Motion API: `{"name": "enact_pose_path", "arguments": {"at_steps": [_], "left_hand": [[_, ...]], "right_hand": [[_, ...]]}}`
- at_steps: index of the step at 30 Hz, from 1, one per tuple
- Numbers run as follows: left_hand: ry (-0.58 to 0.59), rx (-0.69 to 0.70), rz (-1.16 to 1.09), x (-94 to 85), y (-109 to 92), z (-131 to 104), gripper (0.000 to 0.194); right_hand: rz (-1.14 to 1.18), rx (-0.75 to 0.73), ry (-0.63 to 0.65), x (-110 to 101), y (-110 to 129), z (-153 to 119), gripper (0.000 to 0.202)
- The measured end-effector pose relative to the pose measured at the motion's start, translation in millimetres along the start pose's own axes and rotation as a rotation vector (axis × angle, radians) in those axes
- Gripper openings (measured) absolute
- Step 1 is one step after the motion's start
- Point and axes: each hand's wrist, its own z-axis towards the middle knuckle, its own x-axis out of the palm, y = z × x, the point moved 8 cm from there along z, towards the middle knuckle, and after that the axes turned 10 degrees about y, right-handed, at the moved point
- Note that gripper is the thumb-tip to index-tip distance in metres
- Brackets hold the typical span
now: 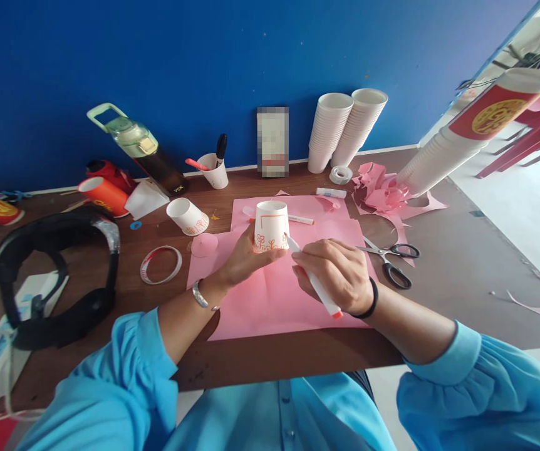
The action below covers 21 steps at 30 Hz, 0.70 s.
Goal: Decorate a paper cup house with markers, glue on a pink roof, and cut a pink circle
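Got 2 hands [246, 258] [338, 274], 1 btl [150, 154], 1 pr scissors [383, 252].

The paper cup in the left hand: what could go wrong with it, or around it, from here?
The right hand has the marker tip at the paper cup, so a slip could leave a stray line. The left hand has its thumb close under the drawn flowers, so any wet ink might smudge. The scissors lie open, blades toward the right hand, which could brush them.
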Motion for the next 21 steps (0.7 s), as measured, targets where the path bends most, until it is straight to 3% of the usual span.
{"name": "enact_pose_path", "arguments": {"at_steps": [6, 13, 21], "left_hand": [[-0.099, -0.043, 0.124, -5.7, 13.8, -1.1, 0.057], [-0.115, -0.03, 0.212, -0.6, 8.0, -1.2, 0.047], [-0.119, 0.025, 0.271, 1.2, 2.9, 0.8, 0.049]], "right_hand": [[0.007, -0.007, 0.034, 11.3, 7.8, -2.5, 0.014], [-0.003, 0.013, 0.054, 16.7, 5.3, -4.8, 0.018], [0.006, 0.023, 0.06, 19.4, 3.8, -5.1, 0.021]]}}
